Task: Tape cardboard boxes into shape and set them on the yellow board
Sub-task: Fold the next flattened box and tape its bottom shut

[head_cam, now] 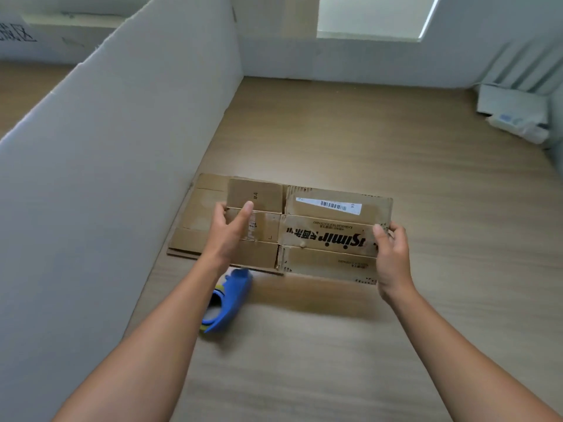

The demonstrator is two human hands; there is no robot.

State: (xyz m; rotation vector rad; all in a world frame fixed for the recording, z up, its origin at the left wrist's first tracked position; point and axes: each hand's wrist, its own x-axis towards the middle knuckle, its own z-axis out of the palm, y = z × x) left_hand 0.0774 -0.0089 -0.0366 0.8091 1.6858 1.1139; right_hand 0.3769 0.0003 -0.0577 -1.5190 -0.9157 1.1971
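Note:
A flattened brown cardboard box (323,236) with black print and a white barcode label is held a little above the wooden table. My left hand (231,226) grips its left end, thumb on top. My right hand (391,254) grips its right edge with curled fingers. Under it lies a stack of more flat cardboard boxes (195,217) against the white partition. A blue tape dispenser (228,300) lies on the table just below my left wrist. No yellow board is in view.
A tall white partition (122,147) walls off the left side and continues along the back. The wooden table (335,345) stretches in front and to the right. A white power strip and adapter (515,117) sit in the far right corner.

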